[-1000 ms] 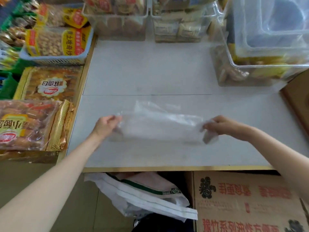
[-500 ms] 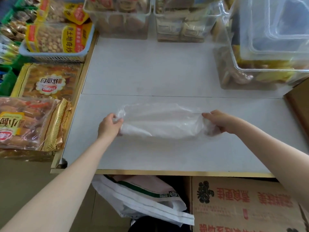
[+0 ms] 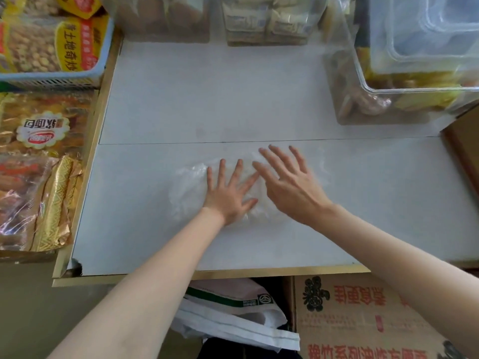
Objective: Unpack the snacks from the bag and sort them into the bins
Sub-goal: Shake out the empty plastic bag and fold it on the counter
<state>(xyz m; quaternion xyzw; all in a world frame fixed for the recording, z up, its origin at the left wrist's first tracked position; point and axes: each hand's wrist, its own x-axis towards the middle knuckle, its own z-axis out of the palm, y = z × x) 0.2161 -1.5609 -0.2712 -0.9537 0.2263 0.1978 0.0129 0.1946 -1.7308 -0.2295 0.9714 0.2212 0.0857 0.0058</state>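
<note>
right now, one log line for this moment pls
stage: flattening empty bag | left hand: open, pressing bag | right hand: open, over bag | table | bins: stocked

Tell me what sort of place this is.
Probably a small snack shop or its stockroom. Packaged snacks fill a blue basket and clear bins around a white counter, and a printed carton sits beneath it.
</note>
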